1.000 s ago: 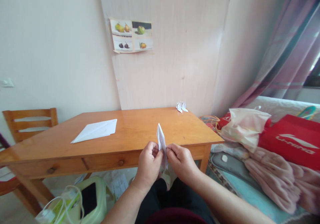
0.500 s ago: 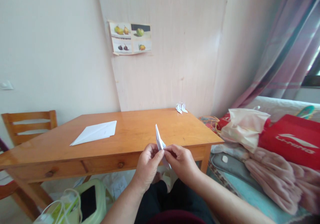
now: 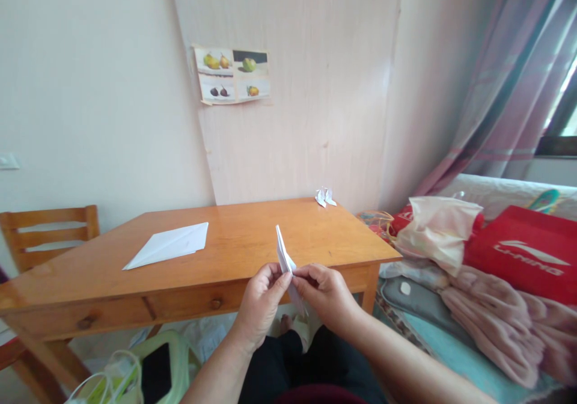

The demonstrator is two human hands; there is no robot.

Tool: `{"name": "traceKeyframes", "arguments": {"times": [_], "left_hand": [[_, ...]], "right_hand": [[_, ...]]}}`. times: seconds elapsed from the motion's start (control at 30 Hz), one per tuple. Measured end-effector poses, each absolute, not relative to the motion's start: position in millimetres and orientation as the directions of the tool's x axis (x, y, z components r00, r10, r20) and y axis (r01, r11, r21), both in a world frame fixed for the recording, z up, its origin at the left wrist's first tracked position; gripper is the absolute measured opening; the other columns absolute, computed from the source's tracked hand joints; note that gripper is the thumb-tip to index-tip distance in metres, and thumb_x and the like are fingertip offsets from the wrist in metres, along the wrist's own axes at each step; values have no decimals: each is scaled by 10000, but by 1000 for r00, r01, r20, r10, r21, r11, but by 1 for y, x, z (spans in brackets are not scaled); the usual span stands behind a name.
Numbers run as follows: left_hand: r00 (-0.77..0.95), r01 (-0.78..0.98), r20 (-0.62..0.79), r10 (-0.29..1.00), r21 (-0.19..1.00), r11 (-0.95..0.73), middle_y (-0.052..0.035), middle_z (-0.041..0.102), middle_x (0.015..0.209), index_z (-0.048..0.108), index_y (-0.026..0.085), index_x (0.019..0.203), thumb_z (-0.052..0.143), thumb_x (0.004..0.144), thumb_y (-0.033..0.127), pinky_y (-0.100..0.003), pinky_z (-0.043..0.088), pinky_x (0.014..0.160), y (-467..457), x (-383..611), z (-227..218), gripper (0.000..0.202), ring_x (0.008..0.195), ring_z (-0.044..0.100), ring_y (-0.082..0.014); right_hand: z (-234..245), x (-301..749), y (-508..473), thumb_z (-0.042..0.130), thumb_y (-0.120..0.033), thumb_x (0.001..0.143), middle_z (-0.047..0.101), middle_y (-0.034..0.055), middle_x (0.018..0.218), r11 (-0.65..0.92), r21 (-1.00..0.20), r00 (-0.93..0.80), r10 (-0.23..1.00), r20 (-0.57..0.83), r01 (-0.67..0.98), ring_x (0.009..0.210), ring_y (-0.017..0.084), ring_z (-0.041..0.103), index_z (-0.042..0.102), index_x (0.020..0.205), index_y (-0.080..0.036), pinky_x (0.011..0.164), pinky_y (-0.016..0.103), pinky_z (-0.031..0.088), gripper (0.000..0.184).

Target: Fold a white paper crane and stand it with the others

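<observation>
A folded white paper point(image 3: 283, 250) stands nearly upright between my hands, just in front of the table's near edge. My left hand point(image 3: 265, 293) pinches it from the left, thumb toward me. From the right, my right hand point(image 3: 322, 290) grips the same paper with thumb and fingertips close to the left thumb. A narrow pointed part rises above the fingers, and another part slants down below them. The creases between the fingers are hidden. Two small folded paper figures point(image 3: 325, 197) stand at the table's far right corner.
White paper sheets point(image 3: 169, 244) lie on the left of the wooden table point(image 3: 238, 229). A wooden chair point(image 3: 54, 229) is at far left. A green container point(image 3: 178, 362) with cables and a dark flat object sits below. Right, a bed holds a red bag point(image 3: 527, 247) and pink blanket point(image 3: 491, 320).
The view has shifted slightly. Both hands keep hold of the folded paper, with hardly any change in their grip.
</observation>
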State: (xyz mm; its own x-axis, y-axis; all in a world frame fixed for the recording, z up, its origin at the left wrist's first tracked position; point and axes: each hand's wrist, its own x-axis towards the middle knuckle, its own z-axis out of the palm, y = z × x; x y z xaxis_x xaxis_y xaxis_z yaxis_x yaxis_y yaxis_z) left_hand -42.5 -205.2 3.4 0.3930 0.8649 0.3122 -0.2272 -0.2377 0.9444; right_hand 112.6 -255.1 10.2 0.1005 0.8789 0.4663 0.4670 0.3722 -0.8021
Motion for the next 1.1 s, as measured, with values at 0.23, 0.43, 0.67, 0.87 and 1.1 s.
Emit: {"name": "traceKeyframes", "arguments": {"times": [0.23,0.43,0.67,0.87,1.1], "left_hand": [[338,-107,339,878,941,-322,-47,708,918,692,162,1032,598,895,283,-294,467,832,-203,-42,-1,206,892,619,-206],[257,-69,368,894,929,-363,-25,696,875,669,175,900,589,806,188,-275,460,769,-205,-38,0,124,837,614,-195],[294,-283,209,933,951,-124,1,659,792,663,180,864,641,765,208,-254,446,726,-202,-44,-5,105,752,564,-155],[492,-389,150,857,919,62,-45,700,884,683,171,960,622,766,177,-288,483,735,-208,-46,6,203,776,596,-176],[477,-308,172,862,951,-19,-51,727,997,698,184,1095,600,798,170,-296,482,823,-210,-47,3,313,901,618,-197]], "right_hand": [[6,110,-256,584,-254,929,708,23,796,382,-704,88,843,531,598,771,174,660,763,909,-220,697,261,453,184],[2,104,-259,541,-243,954,688,56,841,433,-527,-15,783,622,731,808,187,652,738,949,-213,746,276,458,200],[2,111,-253,566,-292,910,689,45,843,417,-756,202,794,574,505,790,184,630,715,915,-203,742,292,467,173],[10,117,-249,622,-400,846,696,41,840,220,-973,159,961,228,66,766,175,606,717,951,-166,703,284,456,273],[8,109,-254,695,-382,779,587,-21,680,222,-975,155,962,224,29,604,128,512,602,801,-195,580,249,399,210]]}}
